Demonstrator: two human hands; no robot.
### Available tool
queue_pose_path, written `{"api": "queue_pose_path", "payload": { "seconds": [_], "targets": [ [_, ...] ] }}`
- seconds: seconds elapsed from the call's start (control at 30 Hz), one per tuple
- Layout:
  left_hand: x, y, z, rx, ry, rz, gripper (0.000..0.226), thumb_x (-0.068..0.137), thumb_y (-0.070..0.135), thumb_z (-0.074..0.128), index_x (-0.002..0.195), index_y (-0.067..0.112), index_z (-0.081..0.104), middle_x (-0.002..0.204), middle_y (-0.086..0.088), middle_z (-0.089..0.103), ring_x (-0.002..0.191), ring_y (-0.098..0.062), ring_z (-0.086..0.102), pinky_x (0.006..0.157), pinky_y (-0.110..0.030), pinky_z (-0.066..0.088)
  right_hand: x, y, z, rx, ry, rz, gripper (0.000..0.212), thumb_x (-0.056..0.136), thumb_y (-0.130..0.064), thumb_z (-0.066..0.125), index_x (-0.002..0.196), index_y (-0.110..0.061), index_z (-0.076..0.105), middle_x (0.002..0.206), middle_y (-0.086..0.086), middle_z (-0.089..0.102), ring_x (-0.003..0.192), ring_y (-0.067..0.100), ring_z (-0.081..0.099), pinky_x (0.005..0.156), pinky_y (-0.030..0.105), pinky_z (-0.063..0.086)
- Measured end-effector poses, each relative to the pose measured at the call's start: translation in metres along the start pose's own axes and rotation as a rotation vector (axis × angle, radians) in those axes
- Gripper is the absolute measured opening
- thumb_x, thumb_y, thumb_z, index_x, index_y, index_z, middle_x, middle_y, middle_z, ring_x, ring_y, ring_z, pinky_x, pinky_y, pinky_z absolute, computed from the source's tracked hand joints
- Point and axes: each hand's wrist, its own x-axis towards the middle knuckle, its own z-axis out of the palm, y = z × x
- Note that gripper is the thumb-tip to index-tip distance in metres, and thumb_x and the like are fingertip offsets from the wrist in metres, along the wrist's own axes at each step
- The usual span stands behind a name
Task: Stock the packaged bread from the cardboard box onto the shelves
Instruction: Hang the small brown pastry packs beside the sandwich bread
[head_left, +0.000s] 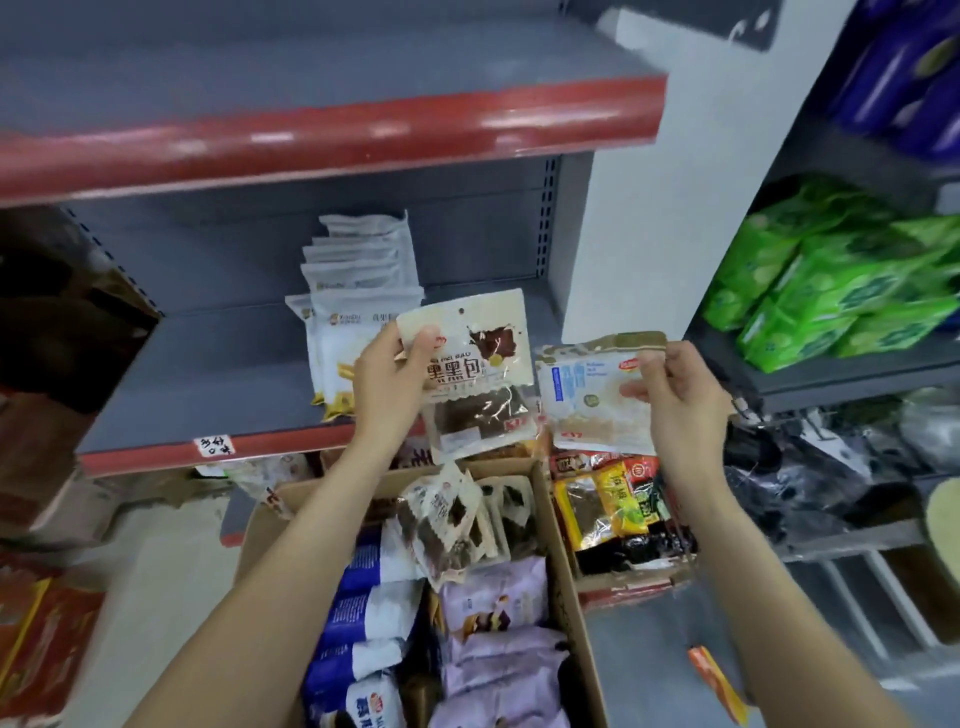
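In the centre of the frame the left hand (387, 387) pinches the dark bread packet (475, 374) by its upper left corner, thumb on the front. To its right, the right hand (675, 395) holds the pale bread packet (597, 395) by its upper right edge. Both hang above the cardboard box (566, 597), in front of the grey shelf (208, 374). The packets look light and soft, with slippery film; the flat sealed edge seems the safest place to grip, not the bread itself.

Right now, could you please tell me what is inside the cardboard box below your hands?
The cardboard box holds blue-and-white bread packs on the left, purple packs beside them, and dark-bread packs piled at the far end. Anything beneath these layers is covered.
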Motion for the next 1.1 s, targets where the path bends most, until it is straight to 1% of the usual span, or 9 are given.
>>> {"api": "queue_pose_path", "payload": {
  "seconds": [0.17,0.3,0.4,0.5,0.63,0.77,0.87,0.97,1.1],
  "targets": [
    [0.031,-0.01,0.054,-0.022,0.068,-0.078,0.015,0.098,0.029,0.045,0.088,0.028,0.056,0.089,0.012,0.063,0.089,-0.022,0.065,0.084,-0.049,0.053,0.053,0.006,0.01,0.02,0.012,-0.007,0.017,0.097,-0.028,0.047,0.092,-0.016,0.057,0.079,-0.013,0.065,0.076,0.007,0.068,0.075,0.034,0.053],
    [0.038,-0.039,0.067,0.131,0.098,-0.045,0.033,0.098,0.037,0.043,0.095,0.007,0.054,0.092,-0.014,0.066,0.087,-0.031,0.064,0.079,-0.053,0.051,0.096,0.019,0.041,0.124,-0.067,0.007,0.016,0.099,-0.024,0.045,0.09,-0.015,0.056,0.081,-0.008,0.065,0.083,0.012,0.068,0.08,0.033,0.054],
    [0.043,-0.048,0.063,0.202,0.128,-0.025,0.025,0.099,0.027,0.046,0.1,0.004,0.055,0.091,-0.012,0.065,0.085,-0.028,0.061,0.078,-0.045,0.051,0.128,0.027,0.08,0.191,-0.134,0.06,0.016,0.098,-0.021,0.045,0.087,-0.017,0.056,0.079,-0.01,0.065,0.087,0.018,0.068,0.08,0.033,0.054],
    [0.048,-0.053,0.057,0.43,0.095,0.05,0.019,0.099,0.022,0.047,0.097,0.004,0.052,0.073,-0.007,0.056,0.071,-0.028,0.054,0.059,-0.035,0.038,0.153,0.028,0.121,0.251,-0.171,0.12,0.023,0.098,-0.017,0.044,0.076,-0.023,0.052,0.078,-0.008,0.064,0.082,0.016,0.067,0.065,0.026,0.047],
    [0.053,-0.059,0.048,0.608,0.077,0.162,0.016,0.098,0.019,0.048,0.105,0.011,0.059,0.068,0.001,0.052,0.061,-0.022,0.053,0.057,-0.029,0.029,0.172,0.03,0.168,0.33,-0.247,0.179,0.028,0.097,-0.014,0.045,0.071,-0.022,0.049,0.078,-0.002,0.061,0.072,0.012,0.066,0.053,0.021,0.04],
    [0.061,-0.068,0.047,0.5,0.075,0.148,0.018,0.096,0.018,0.05,0.107,0.023,0.064,0.073,0.003,0.064,0.049,-0.004,0.041,0.055,-0.028,0.029,0.178,0.022,0.191,0.473,-0.437,0.289,0.016,0.102,-0.016,0.037,0.096,-0.019,0.051,0.091,-0.005,0.06,0.079,0.01,0.062,0.061,0.024,0.044],
    [0.064,-0.068,0.053,0.431,0.083,0.105,0.019,0.096,0.018,0.049,0.109,0.021,0.064,0.084,0.0,0.068,0.06,-0.014,0.05,0.059,-0.029,0.032,0.172,0.03,0.182,0.487,-0.535,0.333,0.032,0.101,-0.018,0.039,0.133,-0.019,0.038,0.113,-0.002,0.051,0.082,0.013,0.057,0.065,0.026,0.048],
    [0.07,-0.067,0.066,0.377,0.113,0.021,0.023,0.097,0.022,0.048,0.113,0.01,0.06,0.092,-0.013,0.068,0.084,-0.029,0.061,0.07,-0.035,0.042,0.153,0.048,0.154,0.328,-0.54,0.24,0.037,0.098,-0.015,0.046,0.134,-0.015,0.042,0.111,-0.004,0.052,0.096,0.014,0.057,0.08,0.029,0.047],
    [0.092,-0.068,0.096,0.124,0.058,-0.024,0.024,0.095,0.019,0.049,0.115,0.011,0.061,0.11,-0.008,0.068,0.101,-0.023,0.062,0.088,-0.04,0.051,0.122,0.072,0.115,0.052,-0.644,0.022,0.052,0.088,-0.012,0.061,0.135,-0.014,0.039,0.126,-0.004,0.051,0.118,0.014,0.05,0.096,0.028,0.042]
  ]
}}
